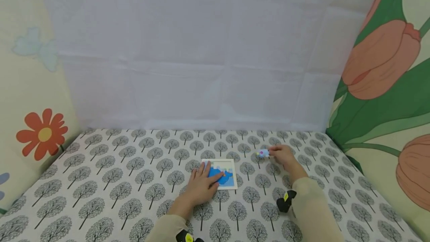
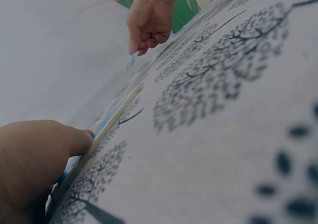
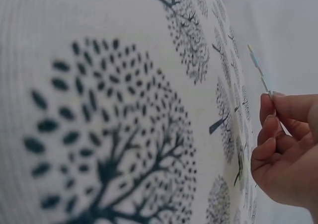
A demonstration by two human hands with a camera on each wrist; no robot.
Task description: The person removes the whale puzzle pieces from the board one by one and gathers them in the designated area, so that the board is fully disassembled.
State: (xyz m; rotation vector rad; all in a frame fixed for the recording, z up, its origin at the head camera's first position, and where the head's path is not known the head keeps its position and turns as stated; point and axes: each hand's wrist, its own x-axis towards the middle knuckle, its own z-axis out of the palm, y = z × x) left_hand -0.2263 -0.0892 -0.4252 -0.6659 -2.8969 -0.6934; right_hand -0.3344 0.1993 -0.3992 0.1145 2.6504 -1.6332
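A white-framed board (image 1: 236,176) with a blue picture lies flat on the cloth. My left hand (image 1: 200,186) rests on its left part, fingers spread over the blue area; in the left wrist view the left hand (image 2: 37,157) touches the board's edge. My right hand (image 1: 283,155) pinches a small light-blue flat piece (image 1: 264,153) with yellow and pink marks, held right of and beyond the board. The right wrist view shows the piece (image 3: 262,71) edge-on, thin, between thumb and finger of the right hand (image 3: 290,147), above the cloth.
The table is covered by a white cloth (image 1: 127,173) printed with dark trees. A pale sheet (image 1: 188,55) hangs behind it, and floral-patterned walls stand at left and right. Dark wrist-worn devices with yellow marks sit on both wrists.
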